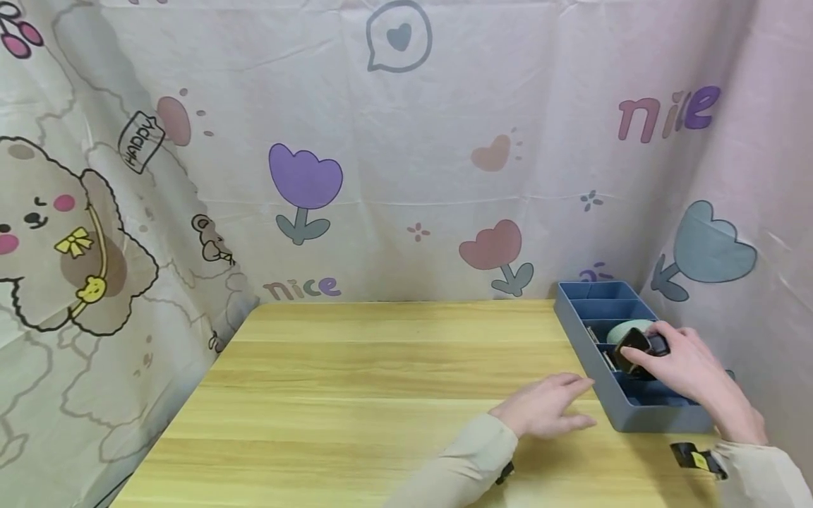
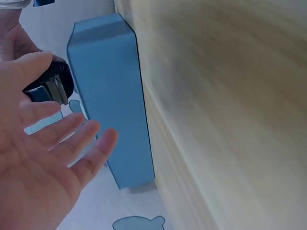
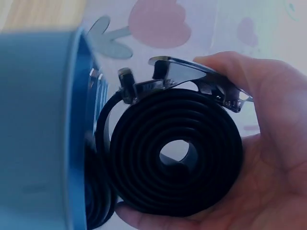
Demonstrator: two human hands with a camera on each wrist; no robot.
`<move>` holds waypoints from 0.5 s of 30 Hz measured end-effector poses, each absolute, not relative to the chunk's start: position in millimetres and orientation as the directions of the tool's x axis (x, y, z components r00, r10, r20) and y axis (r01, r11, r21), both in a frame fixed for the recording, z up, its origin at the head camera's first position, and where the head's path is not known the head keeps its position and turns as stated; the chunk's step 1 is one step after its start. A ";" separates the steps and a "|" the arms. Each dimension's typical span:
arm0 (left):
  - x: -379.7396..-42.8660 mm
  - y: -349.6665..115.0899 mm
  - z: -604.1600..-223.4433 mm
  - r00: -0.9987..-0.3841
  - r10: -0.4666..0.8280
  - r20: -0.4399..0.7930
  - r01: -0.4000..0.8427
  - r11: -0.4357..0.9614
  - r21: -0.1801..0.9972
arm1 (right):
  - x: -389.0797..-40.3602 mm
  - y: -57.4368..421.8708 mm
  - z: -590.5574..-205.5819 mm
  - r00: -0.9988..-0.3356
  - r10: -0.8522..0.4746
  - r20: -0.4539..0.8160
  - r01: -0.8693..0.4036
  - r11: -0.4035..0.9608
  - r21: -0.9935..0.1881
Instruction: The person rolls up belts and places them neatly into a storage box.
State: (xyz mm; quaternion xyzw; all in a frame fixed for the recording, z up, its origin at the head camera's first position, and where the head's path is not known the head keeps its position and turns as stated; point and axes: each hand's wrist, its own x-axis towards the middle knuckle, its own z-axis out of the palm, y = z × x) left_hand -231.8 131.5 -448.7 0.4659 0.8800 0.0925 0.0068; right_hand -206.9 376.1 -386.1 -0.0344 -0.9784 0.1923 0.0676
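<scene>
A rolled-up black belt [image 3: 136, 158] with a shiny metal buckle [image 3: 192, 74] is in my right hand [image 1: 689, 360], gripped between thumb and fingers. In the head view the belt [image 1: 634, 347] is over the middle compartments of a blue-grey divided box [image 1: 660, 419]. Another black coil [image 3: 98, 191] shows inside the box in the right wrist view. A pale green rounded thing [image 1: 625, 330] sits in a compartment just behind the belt. My left hand [image 1: 543, 407] hovers by the box's left side, fingers spread and holding nothing.
The box stands at the right end of a wooden table [image 1: 356, 395], near a printed curtain [image 1: 406, 141] behind and to the right. Small thin items [image 1: 608, 360] poke up along the box's left inner wall. Black straps [image 1: 695, 458] hang at both wrists.
</scene>
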 end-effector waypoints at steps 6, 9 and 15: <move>-226.4 145.4 -452.7 -0.557 0.830 0.034 0.825 0.547 0.143 | -205.2 382.1 -393.5 -0.987 0.101 0.125 0.049 0.928 -0.368; -223.7 152.5 -454.5 -0.552 0.834 0.006 0.827 0.547 0.134 | -205.1 380.2 -395.6 -0.987 0.100 0.125 0.046 0.927 -0.373; -217.6 162.7 -452.8 -0.525 0.850 -0.043 0.844 0.527 0.096 | -203.3 384.3 -397.0 -0.992 0.090 0.084 0.055 0.934 -0.353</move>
